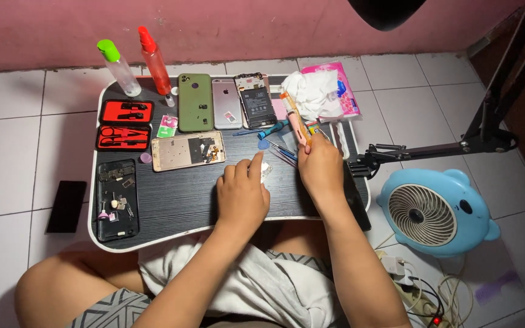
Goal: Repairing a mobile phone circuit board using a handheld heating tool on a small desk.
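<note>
My right hand grips a slim pink and orange brush-like tool, which points up and away over the black lap table. Beside it, my left hand rests on the table with its index finger pressing a small pale part. Tweezers and thin tools lie just beyond that part, next to a blue pick.
Opened phones, a gold phone frame, a black phone tray, a red tool case, two spray bottles and white tissue crowd the table. A blue fan, a lamp arm and a power strip stand right.
</note>
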